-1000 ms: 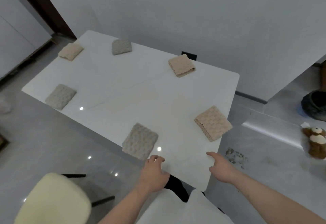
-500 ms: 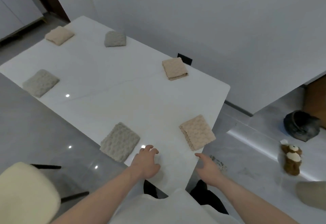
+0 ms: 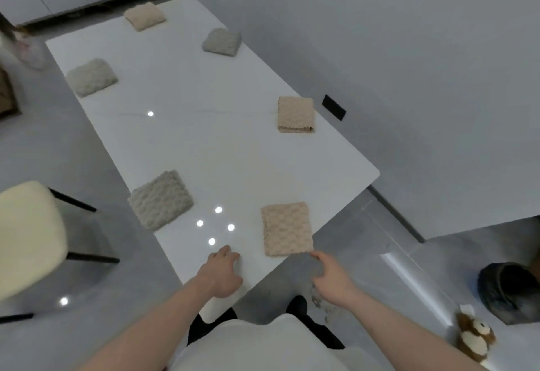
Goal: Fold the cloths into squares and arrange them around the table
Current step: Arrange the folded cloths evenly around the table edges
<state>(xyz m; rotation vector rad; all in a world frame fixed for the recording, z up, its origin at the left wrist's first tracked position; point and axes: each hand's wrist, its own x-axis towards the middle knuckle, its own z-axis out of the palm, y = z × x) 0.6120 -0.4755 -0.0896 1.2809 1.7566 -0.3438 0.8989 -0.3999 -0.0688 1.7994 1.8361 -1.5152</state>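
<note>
White tabletop (image 3: 204, 136) w/ six folded cloths around the edges, all lying flat as rough squares, well apart. Left side: grey cloth near (image 3: 160, 199), grey cloth mid (image 3: 92, 76), beige cloth far (image 3: 144, 16). Right side: beige cloth near (image 3: 286, 228), beige cloth mid (image 3: 295, 114), grey cloth far (image 3: 222, 41).

Left hand (image 3: 219, 274) resting on tabletop at near corner, fingers relaxed and slightly spread, holding nothing. Right hand (image 3: 331, 277) off the tabletop edge, over floor (image 3: 380, 253), fingers loosely extended; index tip just beside the near beige cloth's corner, contact unclear, prob. not gripping.

Rest: cream chair (image 3: 27, 239) left of tabletop, black wall plate (image 3: 333, 106) on right wall, small plush toy (image 3: 474, 334) and dark round basket (image 3: 510, 291) on floor at right.
</note>
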